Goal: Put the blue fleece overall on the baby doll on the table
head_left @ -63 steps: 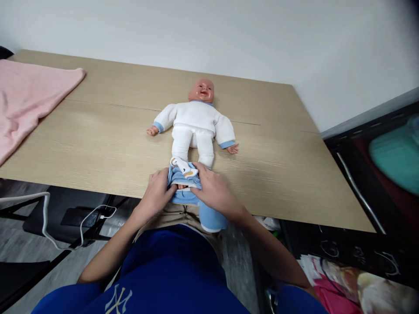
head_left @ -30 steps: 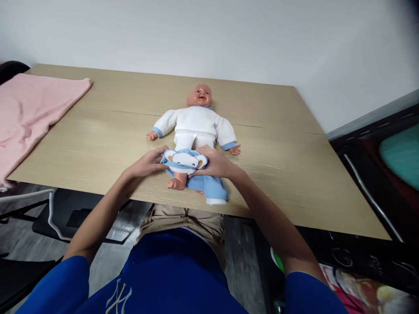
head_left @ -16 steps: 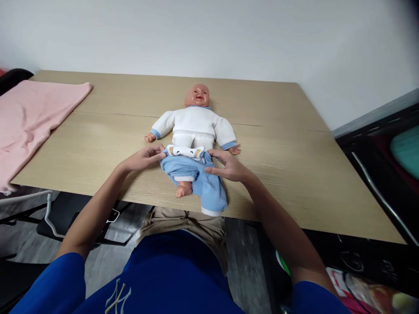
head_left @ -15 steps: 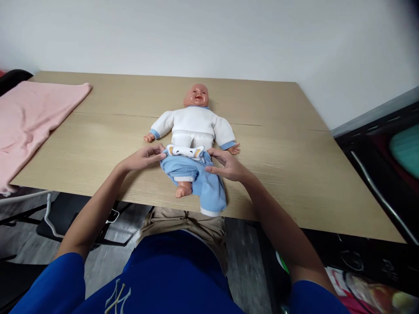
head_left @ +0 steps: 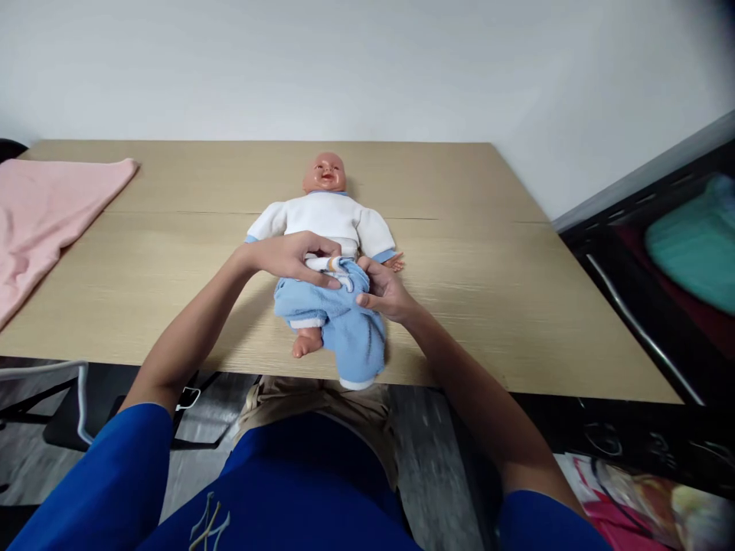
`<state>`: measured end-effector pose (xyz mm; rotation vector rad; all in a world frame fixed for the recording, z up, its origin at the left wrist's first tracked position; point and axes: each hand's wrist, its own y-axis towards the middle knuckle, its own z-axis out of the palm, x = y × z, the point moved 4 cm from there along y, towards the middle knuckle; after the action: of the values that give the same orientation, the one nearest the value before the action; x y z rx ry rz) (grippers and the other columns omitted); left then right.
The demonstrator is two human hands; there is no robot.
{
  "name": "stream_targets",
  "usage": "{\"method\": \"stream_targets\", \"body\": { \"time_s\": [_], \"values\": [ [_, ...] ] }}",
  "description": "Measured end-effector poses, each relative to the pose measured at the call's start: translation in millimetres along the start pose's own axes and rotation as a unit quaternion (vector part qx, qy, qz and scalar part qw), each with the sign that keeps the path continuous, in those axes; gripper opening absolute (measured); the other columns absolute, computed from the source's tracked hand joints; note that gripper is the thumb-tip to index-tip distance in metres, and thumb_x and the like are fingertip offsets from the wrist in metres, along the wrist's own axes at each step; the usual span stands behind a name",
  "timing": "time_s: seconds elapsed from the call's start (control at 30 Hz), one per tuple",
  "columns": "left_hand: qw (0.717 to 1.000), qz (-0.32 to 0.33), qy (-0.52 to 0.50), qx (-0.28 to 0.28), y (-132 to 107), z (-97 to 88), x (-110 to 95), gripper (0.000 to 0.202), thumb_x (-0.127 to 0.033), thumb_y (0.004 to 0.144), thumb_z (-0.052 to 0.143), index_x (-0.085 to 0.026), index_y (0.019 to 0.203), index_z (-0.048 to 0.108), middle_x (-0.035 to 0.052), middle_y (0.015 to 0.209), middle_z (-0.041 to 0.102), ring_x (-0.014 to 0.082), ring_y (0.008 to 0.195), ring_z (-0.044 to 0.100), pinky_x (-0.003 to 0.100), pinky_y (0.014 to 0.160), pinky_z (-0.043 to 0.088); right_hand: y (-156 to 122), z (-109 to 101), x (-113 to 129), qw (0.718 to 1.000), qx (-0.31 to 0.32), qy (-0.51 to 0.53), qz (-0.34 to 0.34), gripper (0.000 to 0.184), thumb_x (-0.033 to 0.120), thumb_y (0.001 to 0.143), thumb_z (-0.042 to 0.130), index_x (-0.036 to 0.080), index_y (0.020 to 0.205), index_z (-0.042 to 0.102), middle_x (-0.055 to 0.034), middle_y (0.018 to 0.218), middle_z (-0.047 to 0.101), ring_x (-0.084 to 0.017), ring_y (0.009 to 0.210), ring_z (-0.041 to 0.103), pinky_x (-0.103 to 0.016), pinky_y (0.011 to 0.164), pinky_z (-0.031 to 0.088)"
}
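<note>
A baby doll (head_left: pixel 325 174) lies on its back on the table, head toward the wall, in a white top (head_left: pixel 322 217) with blue cuffs. Blue pants (head_left: pixel 359 337) with white hems cover its lower body. One bare foot (head_left: pixel 306 343) pokes out of a pant leg; the other leg hangs flat over the table's front edge, no foot showing. My left hand (head_left: pixel 298 256) reaches across the doll's waist, fingers closed on the waistband near its middle. My right hand (head_left: pixel 384 289) pinches the pants at the right side of the waistband.
A pink blanket (head_left: pixel 51 207) lies on the left part of the wooden table (head_left: pixel 488 306). A black rack (head_left: pixel 620 306) with a teal item (head_left: pixel 694 245) stands at the right. A dark chair (head_left: pixel 86 413) is below at left.
My left hand has moved right, from the left side of the waistband to its middle. My right hand keeps its grip. The whole view has shifted slightly.
</note>
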<state>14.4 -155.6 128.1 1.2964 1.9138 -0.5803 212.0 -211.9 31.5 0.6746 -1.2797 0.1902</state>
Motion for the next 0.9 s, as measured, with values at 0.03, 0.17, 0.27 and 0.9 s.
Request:
{"method": "stream_targets", "body": {
  "time_s": [0.03, 0.17, 0.27, 0.9],
  "values": [
    [1.0, -0.002, -0.024, 0.013, 6.2, -2.4, 2.1, 0.048, -0.062, 0.094, 0.093, -0.021, 0.089, 0.068, -0.0028, 0.078, 0.059, 0.0146, 0.071, 0.054, 0.029, 0.067, 0.041, -1.0, 0.5, 0.2, 1.0, 0.001, 0.016, 0.012, 0.058, 0.066, 0.088, 0.1, 0.027, 0.099, 0.06, 0.0054, 0.086, 0.05, -0.014, 0.074, 0.043, -0.025, 0.066, 0.039],
    [0.988, 0.001, -0.148, 0.051, 20.2, -2.1, 16.4, 0.059, -0.059, 0.08, 0.106, -0.022, 0.086, 0.06, -0.0055, 0.075, 0.052, 0.011, 0.064, 0.048, 0.026, 0.06, 0.038, -4.7, 0.8, 3.5, 0.998, -0.005, 0.03, 0.047, 0.058, 0.069, 0.09, 0.098, 0.027, 0.1, 0.06, 0.0055, 0.085, 0.051, -0.014, 0.072, 0.044, -0.024, 0.064, 0.039],
    [0.967, -0.011, -0.242, 0.079, 23.0, 6.7, 30.1, 0.07, -0.063, 0.07, 0.111, -0.025, 0.095, 0.059, -0.0064, 0.071, 0.054, 0.0106, 0.058, 0.044, 0.026, 0.054, 0.034, -5.5, 0.9, 10.1, 0.998, -0.008, -0.002, 0.055, 0.054, 0.066, 0.092, 0.098, 0.025, 0.095, 0.063, 0.0059, 0.08, 0.051, -0.013, 0.069, 0.044, -0.025, 0.064, 0.039],
    [0.956, -0.006, -0.244, 0.161, 20.0, 22.0, 38.4, 0.044, -0.06, 0.084, 0.103, -0.02, 0.094, 0.086, 0.0036, 0.091, 0.085, 0.024, 0.084, 0.078, 0.031, 0.078, 0.067, -8.2, -8.9, 7.0, 0.987, -0.101, 0.018, 0.12, 0.061, 0.077, 0.094, 0.091, 0.026, 0.084, 0.058, 0.0075, 0.069, 0.041, -0.013, 0.058, 0.032, -0.027, 0.053, 0.03]
  ]
}}
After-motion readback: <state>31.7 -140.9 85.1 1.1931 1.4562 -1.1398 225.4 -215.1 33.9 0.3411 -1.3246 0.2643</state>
